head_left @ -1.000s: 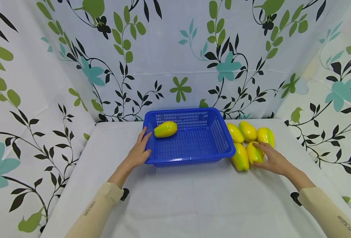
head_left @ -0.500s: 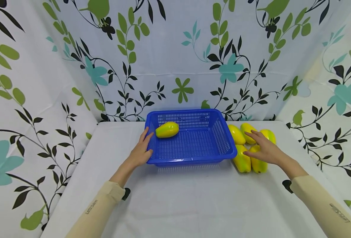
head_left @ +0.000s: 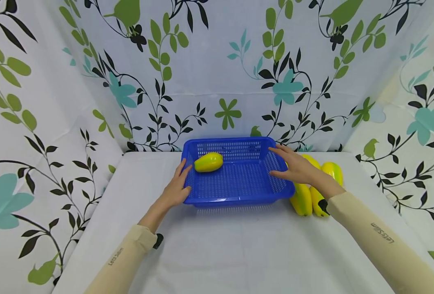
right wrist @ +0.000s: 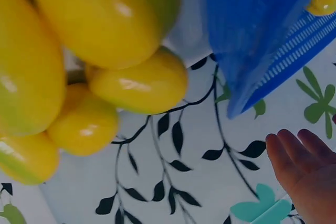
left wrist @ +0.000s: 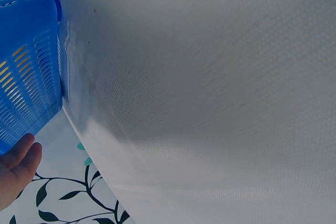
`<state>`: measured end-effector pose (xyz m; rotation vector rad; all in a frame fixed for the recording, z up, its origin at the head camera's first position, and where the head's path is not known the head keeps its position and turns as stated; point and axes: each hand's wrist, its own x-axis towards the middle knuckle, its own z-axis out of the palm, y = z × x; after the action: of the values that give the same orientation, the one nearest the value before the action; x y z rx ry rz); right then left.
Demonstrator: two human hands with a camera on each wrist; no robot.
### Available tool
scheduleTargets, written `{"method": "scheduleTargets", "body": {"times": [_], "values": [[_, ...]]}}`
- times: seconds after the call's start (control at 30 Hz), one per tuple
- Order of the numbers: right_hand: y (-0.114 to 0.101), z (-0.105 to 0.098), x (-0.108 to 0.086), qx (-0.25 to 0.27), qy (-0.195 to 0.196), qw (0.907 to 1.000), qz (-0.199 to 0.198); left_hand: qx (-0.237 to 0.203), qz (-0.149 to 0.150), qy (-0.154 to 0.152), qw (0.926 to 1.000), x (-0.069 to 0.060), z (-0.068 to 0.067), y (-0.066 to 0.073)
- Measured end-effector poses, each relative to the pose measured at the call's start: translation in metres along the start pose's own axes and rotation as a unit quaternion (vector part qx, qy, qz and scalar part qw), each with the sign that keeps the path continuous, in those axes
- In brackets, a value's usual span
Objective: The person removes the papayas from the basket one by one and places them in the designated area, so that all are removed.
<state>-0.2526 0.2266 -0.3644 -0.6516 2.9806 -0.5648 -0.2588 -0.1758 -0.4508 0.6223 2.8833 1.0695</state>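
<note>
A blue slotted plastic basket [head_left: 239, 201] stands at the back of the white table, with one yellow-green fruit [head_left: 208, 162], shaped like a mango or papaya, in its left part. At the basket's left end is my left hand [head_left: 174, 188], fingers extended; in the left wrist view its fingertips [left wrist: 30, 153] lie by the slotted wall. My right hand [head_left: 298, 168] hovers over the basket's right end with fingers spread and nothing in them. Under and beside the right forearm lie several more such fruits [head_left: 302, 200], partly hidden in the head view.
In the right wrist view the fruits [right wrist: 139, 82] cluster close beside the basket's outer right wall [right wrist: 247, 30]. A patterned curtain [head_left: 202, 61] hangs behind the table and along both sides. The white tabletop [head_left: 235, 245] extends in front of the basket.
My right hand has left the fruit it was touching, risen, and moved left over the basket's right end without carrying any fruit. The left hand stays at the basket's left end.
</note>
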Motion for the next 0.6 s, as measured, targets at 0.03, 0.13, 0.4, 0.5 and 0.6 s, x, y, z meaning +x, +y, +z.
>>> {"method": "scheduleTargets", "body": {"times": [0.03, 0.13, 0.4, 0.5, 0.6], "values": [[-0.004, 0.001, 0.005, -0.001, -0.002, 1.0, -0.003, 0.0, 0.001, 0.001, 1.0, 0.0, 0.0, 0.0], [-0.014, 0.003, 0.021, 0.003, -0.008, 0.9999, -0.011, -0.001, 0.001, 0.003, 1.0, 0.0, 0.0, 0.001], [-0.04, 0.016, 0.06, 0.01, -0.036, 0.9992, -0.012, 0.002, 0.002, 0.01, 0.9999, -0.003, -0.001, -0.001], [-0.046, 0.024, 0.073, 0.008, -0.043, 0.9989, -0.015, -0.001, 0.005, 0.011, 0.9999, -0.003, -0.002, 0.0], [-0.052, 0.035, 0.083, 0.01, -0.058, 0.998, -0.022, 0.002, 0.003, 0.004, 1.0, -0.003, -0.001, 0.001]]}}
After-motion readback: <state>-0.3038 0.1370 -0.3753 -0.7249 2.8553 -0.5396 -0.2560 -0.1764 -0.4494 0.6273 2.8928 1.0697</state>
